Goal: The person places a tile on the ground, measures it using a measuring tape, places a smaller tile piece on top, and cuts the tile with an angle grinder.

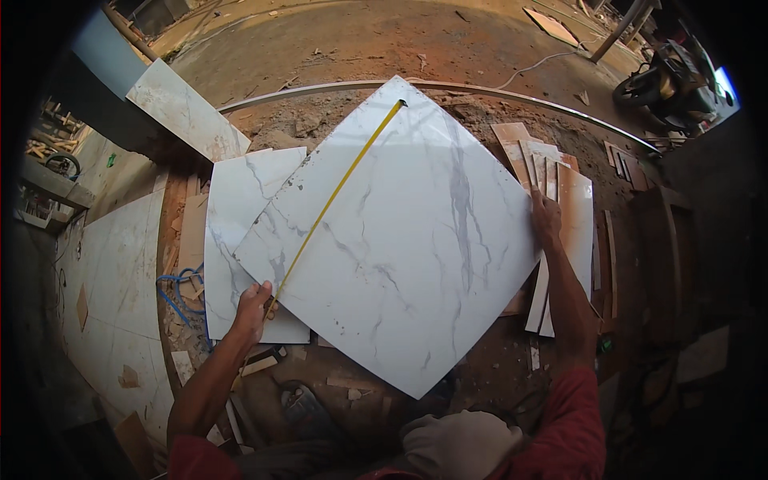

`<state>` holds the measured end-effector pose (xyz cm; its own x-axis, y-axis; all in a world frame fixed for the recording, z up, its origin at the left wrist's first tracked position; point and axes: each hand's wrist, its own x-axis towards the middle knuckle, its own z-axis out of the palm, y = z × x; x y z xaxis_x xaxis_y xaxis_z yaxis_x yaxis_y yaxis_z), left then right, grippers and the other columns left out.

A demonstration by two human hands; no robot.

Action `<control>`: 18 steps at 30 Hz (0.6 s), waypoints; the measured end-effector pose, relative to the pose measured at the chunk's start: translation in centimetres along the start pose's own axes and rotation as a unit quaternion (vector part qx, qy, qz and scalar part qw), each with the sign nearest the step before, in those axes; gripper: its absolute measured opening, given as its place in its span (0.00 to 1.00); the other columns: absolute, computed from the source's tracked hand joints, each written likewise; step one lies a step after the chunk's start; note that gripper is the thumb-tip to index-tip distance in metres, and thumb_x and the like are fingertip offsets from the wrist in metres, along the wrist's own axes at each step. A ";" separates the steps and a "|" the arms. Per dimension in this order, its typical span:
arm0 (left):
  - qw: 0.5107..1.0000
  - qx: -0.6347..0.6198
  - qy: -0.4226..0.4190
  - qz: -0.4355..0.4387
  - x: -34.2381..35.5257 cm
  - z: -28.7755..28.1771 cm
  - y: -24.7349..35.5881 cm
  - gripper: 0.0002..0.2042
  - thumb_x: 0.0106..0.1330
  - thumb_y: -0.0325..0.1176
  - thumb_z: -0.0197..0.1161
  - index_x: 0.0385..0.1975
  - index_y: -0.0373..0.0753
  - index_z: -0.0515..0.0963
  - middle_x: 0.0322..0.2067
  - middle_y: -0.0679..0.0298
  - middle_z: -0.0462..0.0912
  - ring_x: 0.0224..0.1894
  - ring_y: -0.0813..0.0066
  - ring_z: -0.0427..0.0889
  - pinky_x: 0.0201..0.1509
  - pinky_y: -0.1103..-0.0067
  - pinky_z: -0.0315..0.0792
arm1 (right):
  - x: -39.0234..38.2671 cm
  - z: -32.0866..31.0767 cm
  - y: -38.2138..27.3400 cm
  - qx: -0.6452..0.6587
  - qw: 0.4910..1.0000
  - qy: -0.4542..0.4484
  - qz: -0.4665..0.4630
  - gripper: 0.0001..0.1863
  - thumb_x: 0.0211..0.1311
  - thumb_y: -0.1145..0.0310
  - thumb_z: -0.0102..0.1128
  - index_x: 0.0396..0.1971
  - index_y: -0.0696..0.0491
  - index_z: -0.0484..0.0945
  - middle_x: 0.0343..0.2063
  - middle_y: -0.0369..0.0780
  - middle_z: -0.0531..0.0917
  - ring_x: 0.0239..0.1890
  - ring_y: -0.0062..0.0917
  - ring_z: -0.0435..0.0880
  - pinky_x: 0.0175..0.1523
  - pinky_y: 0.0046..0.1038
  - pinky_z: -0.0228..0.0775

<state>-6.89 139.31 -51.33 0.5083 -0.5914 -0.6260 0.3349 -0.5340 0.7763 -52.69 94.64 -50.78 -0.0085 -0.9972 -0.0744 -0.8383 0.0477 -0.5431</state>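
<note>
A large white marble-look tile [384, 240] with grey veins is held up cornerwise in front of me. Its left edge is chipped. My left hand [254, 310] is closed at the lower left edge, thumb against the rim; its other fingers are partly hidden. At the right edge, my right hand [547, 218] grips the tile, with some fingers behind it. A yellow tape measure blade [336, 194] crosses the face from near the top corner down to beside my left thumb. Its dark end [403, 103] lies near that corner.
Behind the tile on the left lies another white tile [232, 196]. Several cut tile strips [560, 184] are stacked at the right. A blue cord [172, 292] lies at the left, and a power tool [308, 408] below. A motorcycle [668, 84] stands far right.
</note>
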 end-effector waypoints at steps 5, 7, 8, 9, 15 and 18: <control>0.997 0.043 0.050 0.042 9.2 -0.8 7.2 0.13 0.72 0.44 0.55 0.31 0.41 0.69 0.23 0.71 0.65 0.21 0.84 0.65 0.18 0.86 0.59 | -4.8 1.5 3.4 0.070 0.996 -0.028 0.042 0.36 0.64 0.38 0.44 0.29 0.61 0.81 0.24 0.48 0.82 0.30 0.36 0.80 0.42 0.38 0.68; 0.992 0.053 0.093 0.064 12.4 -0.2 9.6 0.13 0.72 0.43 0.54 0.32 0.40 0.69 0.22 0.72 0.64 0.19 0.84 0.63 0.17 0.86 0.59 | -7.3 2.4 5.1 0.129 0.989 -0.053 0.058 0.35 0.64 0.37 0.45 0.26 0.60 0.79 0.22 0.44 0.79 0.28 0.33 0.77 0.40 0.37 0.67; 0.993 0.052 0.084 0.068 14.3 0.4 10.4 0.13 0.72 0.43 0.54 0.32 0.40 0.69 0.22 0.72 0.64 0.19 0.84 0.63 0.17 0.86 0.59 | -8.2 4.0 7.0 0.156 0.984 -0.037 0.078 0.34 0.65 0.39 0.46 0.25 0.59 0.78 0.21 0.42 0.78 0.26 0.30 0.76 0.38 0.35 0.66; 0.991 0.067 0.084 0.078 16.1 0.8 11.1 0.13 0.72 0.44 0.53 0.32 0.40 0.70 0.21 0.72 0.63 0.18 0.84 0.62 0.17 0.86 0.57 | -9.3 5.3 8.5 0.185 0.978 -0.023 0.096 0.32 0.66 0.40 0.47 0.23 0.59 0.76 0.20 0.40 0.76 0.25 0.28 0.74 0.35 0.34 0.65; 0.988 0.111 0.071 0.082 21.7 5.0 12.7 0.20 0.71 0.52 0.51 0.30 0.40 0.74 0.17 0.73 0.61 0.16 0.82 0.59 0.17 0.81 0.54 | -18.1 8.5 12.1 0.328 0.927 0.006 0.183 0.24 0.68 0.51 0.50 0.27 0.59 0.76 0.23 0.35 0.74 0.27 0.20 0.70 0.36 0.28 0.64; 0.986 0.134 0.085 0.054 23.0 7.1 12.8 0.22 0.71 0.55 0.50 0.29 0.40 0.74 0.16 0.73 0.61 0.16 0.81 0.59 0.18 0.80 0.55 | -20.6 9.2 12.2 0.380 0.898 0.020 0.220 0.22 0.67 0.55 0.51 0.35 0.62 0.80 0.29 0.37 0.79 0.33 0.22 0.74 0.43 0.26 0.66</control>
<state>3.42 114.55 -56.33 0.6629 -0.5562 -0.5011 0.0615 -0.6266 0.7769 -57.68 116.31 -63.60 -0.2806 -0.8725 -0.4001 -0.1340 0.4484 -0.8837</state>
